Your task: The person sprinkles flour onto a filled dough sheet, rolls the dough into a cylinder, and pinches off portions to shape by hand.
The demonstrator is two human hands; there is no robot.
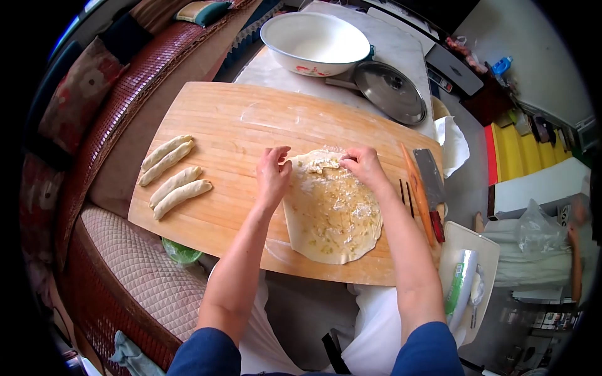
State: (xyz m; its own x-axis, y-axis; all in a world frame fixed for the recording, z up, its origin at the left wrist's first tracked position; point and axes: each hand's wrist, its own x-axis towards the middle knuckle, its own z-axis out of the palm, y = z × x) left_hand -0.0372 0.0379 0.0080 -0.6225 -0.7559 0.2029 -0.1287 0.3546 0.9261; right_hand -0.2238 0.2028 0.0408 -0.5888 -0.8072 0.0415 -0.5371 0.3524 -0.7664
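Note:
A thin sheet of dough point(332, 219), spread with a yellowish oily coating, green bits and white flour patches, lies on the wooden board. Its far edge is partly folded over. My right hand point(367, 168) pinches that far edge near its right corner. My left hand point(273, 178) is beside the far left corner, fingers curved and thumb apart from them; whether the thumb touches the dough I cannot tell. Several rolled dough strips point(174, 178) lie in two pairs at the board's left.
A rolling pin point(416, 188), dark chopsticks point(406, 195) and a cleaver point(429, 170) lie on the wooden board point(226, 106) at right. Behind are an enamel basin point(313, 47) and a lidded pan point(390, 91). A tray point(492, 250) holds a plastic-wrap roll point(463, 282). Another person stands at far right.

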